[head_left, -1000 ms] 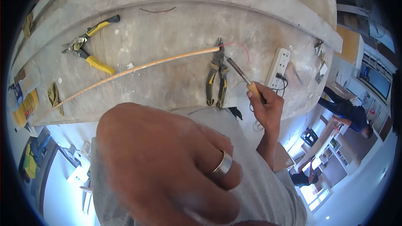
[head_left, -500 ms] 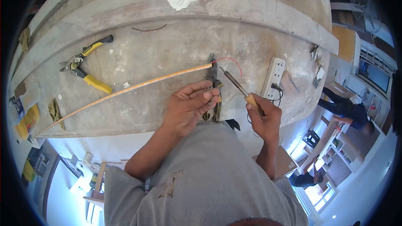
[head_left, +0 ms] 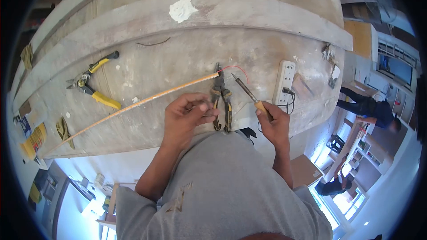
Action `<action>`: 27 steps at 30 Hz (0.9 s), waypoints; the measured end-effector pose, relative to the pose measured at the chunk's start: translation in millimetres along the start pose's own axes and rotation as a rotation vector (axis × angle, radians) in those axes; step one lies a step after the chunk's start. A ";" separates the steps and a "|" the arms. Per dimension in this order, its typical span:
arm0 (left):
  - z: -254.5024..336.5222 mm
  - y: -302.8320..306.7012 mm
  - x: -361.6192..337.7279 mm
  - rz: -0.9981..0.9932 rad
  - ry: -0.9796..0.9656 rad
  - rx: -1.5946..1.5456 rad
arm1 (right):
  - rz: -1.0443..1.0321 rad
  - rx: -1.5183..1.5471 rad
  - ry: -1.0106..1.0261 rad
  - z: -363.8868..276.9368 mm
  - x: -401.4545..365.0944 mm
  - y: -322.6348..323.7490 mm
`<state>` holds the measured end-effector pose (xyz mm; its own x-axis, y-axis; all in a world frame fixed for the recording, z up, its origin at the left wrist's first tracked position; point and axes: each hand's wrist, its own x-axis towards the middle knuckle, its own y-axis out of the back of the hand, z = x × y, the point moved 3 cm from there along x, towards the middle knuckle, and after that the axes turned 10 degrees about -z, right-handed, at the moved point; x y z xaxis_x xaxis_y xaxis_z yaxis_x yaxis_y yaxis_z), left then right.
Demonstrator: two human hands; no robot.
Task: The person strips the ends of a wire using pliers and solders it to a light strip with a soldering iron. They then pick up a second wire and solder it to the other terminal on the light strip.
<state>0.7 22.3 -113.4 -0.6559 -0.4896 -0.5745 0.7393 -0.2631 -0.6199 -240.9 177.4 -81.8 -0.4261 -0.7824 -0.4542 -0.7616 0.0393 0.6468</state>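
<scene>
My right hand [head_left: 275, 125] grips a soldering iron [head_left: 250, 92] by its wooden handle, its tip pointing up and left above the bench. Closed in a pinch, my left hand [head_left: 187, 117] is just left of the pliers; whatever thin thing its fingers may hold is too blurred to name. Combination pliers [head_left: 220, 92] with black-and-yellow handles lie on the bench between my hands. A long, narrow orange-and-white strip [head_left: 147, 96] reaches from the lower left to the pliers' jaws. From that end a thin red wire [head_left: 238, 67] curves right, near the iron's tip.
Yellow-handled snips [head_left: 92, 82] lie left on the worn bench [head_left: 187, 46]. A white power strip [head_left: 285, 80] with a black plug is at the right. A crumpled cloth [head_left: 65, 131] lies under the strip's far end. Two people [head_left: 378, 108] are in the room at right.
My left hand has drawn slightly left, off the pliers, so their handles show more fully. My right hand keeps hold of the soldering iron. The whole view has shifted slightly.
</scene>
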 end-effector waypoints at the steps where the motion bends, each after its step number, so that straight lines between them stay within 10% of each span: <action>1: 1.9 3.3 -6.0 0.020 -0.019 0.052 | 0.057 0.031 0.004 2.4 -3.9 -5.1; 13: -2.8 -0.1 -21.5 -0.150 -0.183 0.292 | 0.500 -0.300 0.174 12.3 32.6 -50.9; 25: 9.4 -13.3 -28.7 -0.212 -0.179 0.603 | 0.523 -0.195 0.248 -37.7 -12.1 -23.2; 27: 12.2 -23.9 -29.8 -0.269 -0.212 0.672 | 0.205 0.214 0.327 -73.2 -32.3 -14.5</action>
<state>4.4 33.0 -74.9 -0.8338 -0.4683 -0.2923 0.5361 -0.8133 -0.2261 -180.4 156.6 -31.7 -0.4288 -0.8989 -0.0897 -0.7759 0.3156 0.5463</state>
